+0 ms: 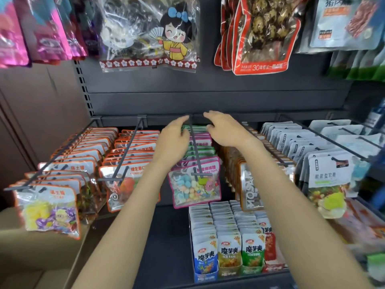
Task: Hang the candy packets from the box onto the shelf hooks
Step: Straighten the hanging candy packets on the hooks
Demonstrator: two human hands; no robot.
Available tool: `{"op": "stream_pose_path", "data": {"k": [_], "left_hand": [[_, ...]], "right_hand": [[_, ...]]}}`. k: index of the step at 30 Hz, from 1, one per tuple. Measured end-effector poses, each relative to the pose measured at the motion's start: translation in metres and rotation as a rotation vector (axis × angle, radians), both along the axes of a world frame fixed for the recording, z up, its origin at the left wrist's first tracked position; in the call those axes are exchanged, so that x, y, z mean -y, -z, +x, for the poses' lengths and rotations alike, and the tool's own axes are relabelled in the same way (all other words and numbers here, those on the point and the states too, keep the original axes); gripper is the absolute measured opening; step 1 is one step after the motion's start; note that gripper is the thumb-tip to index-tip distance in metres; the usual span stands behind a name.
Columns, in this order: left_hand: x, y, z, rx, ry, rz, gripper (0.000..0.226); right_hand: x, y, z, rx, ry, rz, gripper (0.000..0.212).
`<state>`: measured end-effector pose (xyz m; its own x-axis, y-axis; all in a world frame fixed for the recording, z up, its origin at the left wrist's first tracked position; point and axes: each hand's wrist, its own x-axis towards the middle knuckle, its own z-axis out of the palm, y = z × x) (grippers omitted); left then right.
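A row of pink- and green-edged candy packets (195, 182) hangs on the middle shelf hook (195, 147). My left hand (173, 140) rests on the left side of this row near the back, fingers curled against the packets. My right hand (224, 130) is on the right side of the same row, fingers spread and touching the rear packets. Neither hand visibly holds a loose packet. Orange-edged candy packets (52, 207) fill the two hooks to the left. The cardboard box (39, 253) sits at the lower left.
White-topped packets (327, 180) hang on hooks at the right. A tray of small upright snack packs (229, 243) stands on the lower shelf. Large bags (150, 34) hang above. A dark back panel (208, 94) lies behind the hooks.
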<state>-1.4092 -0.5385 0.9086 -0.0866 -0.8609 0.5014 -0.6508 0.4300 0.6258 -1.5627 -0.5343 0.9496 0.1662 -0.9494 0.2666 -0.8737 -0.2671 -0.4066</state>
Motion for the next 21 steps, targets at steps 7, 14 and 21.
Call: {"op": "stream_pose_path", "data": {"k": [7, 14, 21], "left_hand": [[-0.056, 0.047, 0.002, -0.426, 0.05, -0.01, 0.036], [-0.063, 0.061, -0.002, -0.787, 0.093, 0.358, 0.055], [-0.055, 0.056, 0.001, -0.692, 0.1, 0.358, 0.066]], "right_hand": [[-0.065, 0.071, 0.018, 0.616, 0.072, -0.139, 0.043], [-0.067, 0.104, 0.031, 1.017, 0.057, 0.096, 0.06], [-0.068, 0.113, 0.034, 0.995, 0.026, 0.083, 0.058]]}}
